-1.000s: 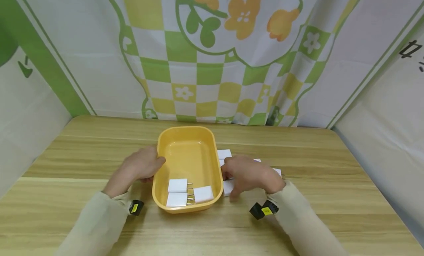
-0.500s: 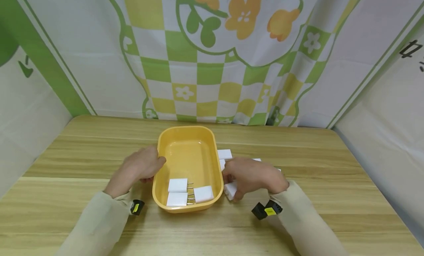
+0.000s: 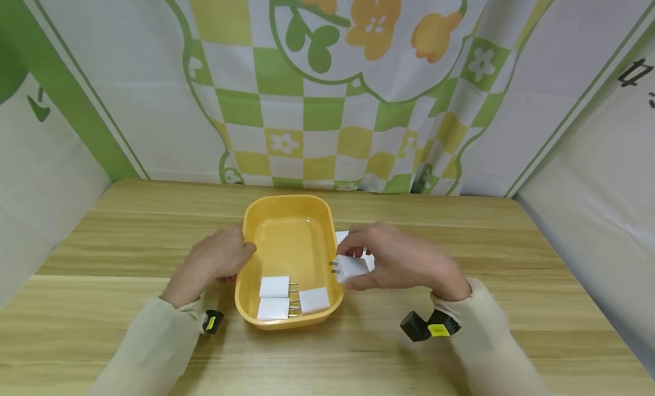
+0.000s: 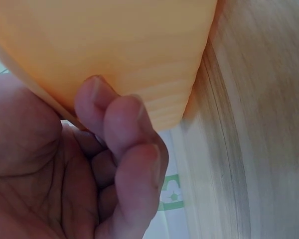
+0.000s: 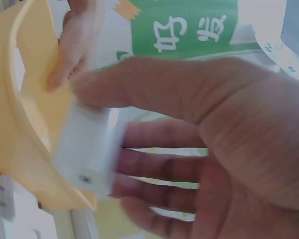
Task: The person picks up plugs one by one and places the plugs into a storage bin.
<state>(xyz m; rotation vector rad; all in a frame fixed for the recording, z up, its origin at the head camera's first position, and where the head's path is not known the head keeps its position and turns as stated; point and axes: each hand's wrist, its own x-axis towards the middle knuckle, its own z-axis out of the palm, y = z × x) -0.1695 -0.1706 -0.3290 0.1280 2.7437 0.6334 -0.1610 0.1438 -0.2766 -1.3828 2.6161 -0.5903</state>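
A yellow plastic bin (image 3: pixel 289 242) stands on the table. My left hand (image 3: pixel 219 255) grips its left rim, thumb over the edge and fingers against the outer wall (image 4: pixel 129 40). Just past the right rim, my right hand (image 3: pixel 399 259) pinches a white charger plug (image 3: pixel 352 268) between thumb and fingers, its metal prongs pointing left toward the bin. In the right wrist view this charger (image 5: pixel 87 149) is blurred and raised beside the bin. Inside, at the near end, lie two white chargers (image 3: pixel 273 309) side by side and another charger (image 3: pixel 314 300) facing them.
More white chargers (image 5: pixel 15 209) lie on the table against the bin's right side; in the head view my right hand mostly covers them. The wooden tabletop (image 3: pixel 327 362) runs back to a green and yellow checked cloth (image 3: pixel 327 111), with pale cloth walls at both sides.
My right hand has picked a charger up from beside the bin and raised it to the right rim, prongs turned left. The left hand and the bin have stayed put.
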